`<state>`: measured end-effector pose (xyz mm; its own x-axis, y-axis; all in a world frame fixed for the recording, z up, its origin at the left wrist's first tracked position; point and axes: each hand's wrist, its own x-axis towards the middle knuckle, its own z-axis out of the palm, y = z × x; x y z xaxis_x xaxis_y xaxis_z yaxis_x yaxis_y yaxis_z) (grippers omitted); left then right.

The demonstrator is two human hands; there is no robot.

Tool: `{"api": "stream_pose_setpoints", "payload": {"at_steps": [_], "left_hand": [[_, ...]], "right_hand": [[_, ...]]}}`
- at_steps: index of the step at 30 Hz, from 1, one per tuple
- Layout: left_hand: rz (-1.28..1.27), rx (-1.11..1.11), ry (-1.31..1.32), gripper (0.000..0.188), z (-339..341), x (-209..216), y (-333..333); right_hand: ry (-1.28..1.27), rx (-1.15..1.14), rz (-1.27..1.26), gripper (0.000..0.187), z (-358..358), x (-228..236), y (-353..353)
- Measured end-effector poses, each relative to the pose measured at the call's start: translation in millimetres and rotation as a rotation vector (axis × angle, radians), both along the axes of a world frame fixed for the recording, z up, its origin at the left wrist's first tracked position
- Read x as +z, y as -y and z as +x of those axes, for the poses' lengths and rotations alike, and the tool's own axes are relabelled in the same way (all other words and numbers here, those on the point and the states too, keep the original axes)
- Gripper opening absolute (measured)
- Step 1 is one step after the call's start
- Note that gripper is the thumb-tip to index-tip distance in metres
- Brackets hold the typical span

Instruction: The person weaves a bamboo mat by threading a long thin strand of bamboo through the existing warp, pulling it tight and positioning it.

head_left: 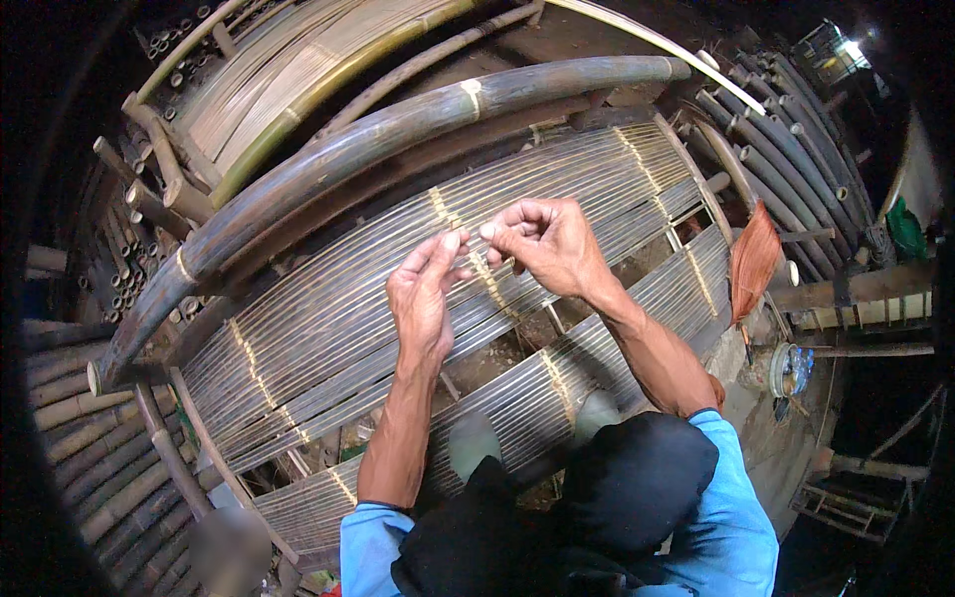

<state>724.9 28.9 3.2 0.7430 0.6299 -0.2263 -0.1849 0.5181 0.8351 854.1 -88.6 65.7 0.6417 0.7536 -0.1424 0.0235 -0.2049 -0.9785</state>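
Note:
My left hand (420, 308) and my right hand (557, 244) are raised close together in the middle of the view, thumb and fingertips pinched on each. Whatever lies between the fingertips is too fine to make out. Beneath them stretches a panel of narrow bamboo slats (338, 298), crossed by several rows of pale yellow binding (487, 284). The binding row at the panel's middle runs just behind my fingertips. Nearer to me, a second slatted strip (517, 383) lies across a gap, with my feet (473, 443) on or over it.
Beyond the panel runs a thick dark bamboo pole (398, 127). A reddish-brown fibre bundle (755, 264) hangs at the panel's right end, near a clear container with blue contents (789, 370). Bamboo poles (781, 164) are stacked at the right, more poles (109, 468) at the left.

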Motion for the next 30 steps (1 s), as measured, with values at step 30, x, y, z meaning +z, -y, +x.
{"api": "stream_pose_setpoints", "payload": {"at_steps": [30], "left_hand": [[-0.109,-0.070,0.109,0.025,4.9,3.0,3.4]], "right_hand": [[0.410,0.117,-0.137,0.026,-14.9,4.9,4.9]]}}
